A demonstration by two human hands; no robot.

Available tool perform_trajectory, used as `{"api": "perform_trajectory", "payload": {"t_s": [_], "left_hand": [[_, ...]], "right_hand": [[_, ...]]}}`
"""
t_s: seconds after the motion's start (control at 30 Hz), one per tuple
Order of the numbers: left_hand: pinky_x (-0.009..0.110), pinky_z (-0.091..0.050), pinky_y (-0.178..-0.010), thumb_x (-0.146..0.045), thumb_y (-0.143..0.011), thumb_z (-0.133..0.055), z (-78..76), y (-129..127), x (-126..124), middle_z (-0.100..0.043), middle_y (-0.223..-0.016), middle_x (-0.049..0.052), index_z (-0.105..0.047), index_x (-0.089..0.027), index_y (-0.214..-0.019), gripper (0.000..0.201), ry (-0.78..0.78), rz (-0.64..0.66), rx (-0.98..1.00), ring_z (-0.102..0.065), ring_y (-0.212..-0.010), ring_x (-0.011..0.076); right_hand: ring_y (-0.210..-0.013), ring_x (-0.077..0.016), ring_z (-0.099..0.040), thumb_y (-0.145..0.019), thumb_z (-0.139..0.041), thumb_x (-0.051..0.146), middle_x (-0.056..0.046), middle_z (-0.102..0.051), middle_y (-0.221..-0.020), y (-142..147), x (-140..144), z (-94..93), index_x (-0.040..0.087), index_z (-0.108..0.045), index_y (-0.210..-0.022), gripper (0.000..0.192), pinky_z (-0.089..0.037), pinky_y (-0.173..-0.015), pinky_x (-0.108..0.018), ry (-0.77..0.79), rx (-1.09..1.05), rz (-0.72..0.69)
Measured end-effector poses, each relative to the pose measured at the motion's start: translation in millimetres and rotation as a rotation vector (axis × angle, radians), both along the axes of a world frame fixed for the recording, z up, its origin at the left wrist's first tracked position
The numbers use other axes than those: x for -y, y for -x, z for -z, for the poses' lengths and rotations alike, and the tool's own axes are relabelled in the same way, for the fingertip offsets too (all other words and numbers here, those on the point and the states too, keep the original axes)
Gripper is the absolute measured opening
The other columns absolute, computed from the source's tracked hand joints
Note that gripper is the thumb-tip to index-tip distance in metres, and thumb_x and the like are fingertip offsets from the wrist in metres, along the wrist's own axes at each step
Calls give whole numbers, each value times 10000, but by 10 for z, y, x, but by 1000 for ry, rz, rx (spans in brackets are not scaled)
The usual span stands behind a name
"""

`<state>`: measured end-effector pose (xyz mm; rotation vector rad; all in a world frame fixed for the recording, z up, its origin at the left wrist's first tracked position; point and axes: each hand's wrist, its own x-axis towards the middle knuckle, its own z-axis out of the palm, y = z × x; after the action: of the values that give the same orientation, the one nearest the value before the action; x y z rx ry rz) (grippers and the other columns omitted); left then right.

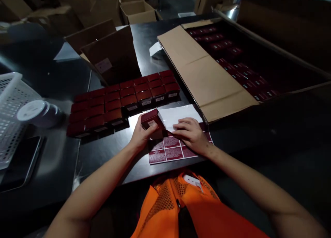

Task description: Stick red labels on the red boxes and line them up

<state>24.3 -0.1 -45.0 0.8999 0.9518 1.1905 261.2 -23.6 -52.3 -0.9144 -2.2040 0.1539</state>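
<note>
My left hand (143, 134) is closed around a small dark red box (152, 118), its thumb on the near side by a pale label. The box is held tilted above the left part of a sticker sheet (172, 153). Maroon printed stickers in a white grid fill the near part of the sheet, and its far part is bare white backing. My right hand (192, 134) lies over the sheet, fingers curled together with the tips at the edge of a sticker that appears lifted. Its thumb is hidden.
Rows of dark red boxes (112, 105) stand on the metal table at left. A large open carton (207, 79) with more boxes lies at right. An open cardboard box (111, 58), white basket (15, 89), lidded tub (38, 113) and phone (22, 162) are at left.
</note>
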Motion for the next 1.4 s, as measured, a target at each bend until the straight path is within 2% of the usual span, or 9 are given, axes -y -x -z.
{"api": "perform_trajectory", "payload": {"t_s": [0.27, 0.43, 0.5, 0.67, 0.8, 1.0, 1.17, 1.3, 1.4], "left_hand": [[295, -561, -803, -178, -546, -878, -49, 45, -4, -708, -1091, -6, -531, -261, -1071, 635, -27, 7, 2, -693, -931, 181], [396, -534, -988, -218, -531, -914, -79, 37, 49, -597, -1407, 90, -459, -260, -994, 651, -109, 146, 64, -600, -1271, 267], [440, -511, -1036, -293, -568, -927, -75, 37, 62, -580, -1429, 104, -461, -269, -1010, 643, -180, 248, 61, -563, -1324, 278], [504, -432, -1129, -355, -676, -880, -133, 106, 57, -611, -1367, 142, -590, -244, -1112, 536, -514, 219, -309, -514, -1372, 288], [385, -582, -946, -319, -706, -855, -240, 146, 108, -670, -1254, 116, -624, -237, -1234, 582, -644, 218, -599, -660, -1156, 241], [307, -609, -809, -308, -727, -846, -285, 112, 170, -736, -1114, 68, -682, -232, -1125, 437, -605, 152, -629, -707, -1024, 206], [352, -590, -855, -363, -600, -920, -255, 95, 168, -707, -1062, 49, -692, -238, -1038, 510, -473, 167, -424, -685, -989, 215], [334, -590, -820, -443, -573, -929, -235, 64, 235, -687, -1136, 33, -558, -275, -1093, 660, -161, 228, -46, -692, -1019, 220], [391, -554, -960, -423, -627, -910, -252, 56, 256, -623, -1346, 80, -506, -280, -1097, 636, -162, 305, 50, -589, -1290, 282]], "right_hand": [[-1092, -257, -606, -922, -668, 220, -56, -654, -1067, -120, 93, -375, 301, -687, -1066, 166, -529, -936, -440, 19, -307, -134], [-1288, -305, -518, -763, -876, 355, -120, -495, -1412, 67, 124, -452, 396, -136, -1563, 1090, -478, -1059, -549, 253, -425, -41], [-1245, -286, -564, -771, -872, 336, -117, -564, -1324, 200, 129, -436, 379, 25, -1565, 1198, -497, -1046, -542, 324, -471, -68], [-1012, -202, -662, -800, -758, 106, -48, -637, -1112, 350, 161, -481, 345, -73, -1515, 1019, -587, -915, -394, 200, -564, -13], [-1028, -195, -669, -807, -727, 58, -64, -619, -1172, 315, 207, -522, 337, -140, -1498, 948, -615, -851, -346, 110, -475, -85], [-1237, -316, -566, -727, -874, 212, -88, -503, -1352, 178, 264, -745, 299, -599, -1256, 602, -524, -1038, -529, 118, -581, 150], [-1063, -227, -651, -809, -809, 176, -27, -657, -1062, 86, 263, -906, 275, -705, -1065, 294, -533, -1016, -433, 17, -843, 209], [-1258, -251, -564, -671, -943, 290, -35, -546, -1368, 156, 290, -782, 377, -523, -1372, 823, -487, -1089, -432, 321, -822, 92], [-1243, -270, -587, -641, -962, 279, -61, -550, -1367, 278, 325, -663, 429, -218, -1536, 1174, -532, -1044, -457, 511, -736, -31]]}}
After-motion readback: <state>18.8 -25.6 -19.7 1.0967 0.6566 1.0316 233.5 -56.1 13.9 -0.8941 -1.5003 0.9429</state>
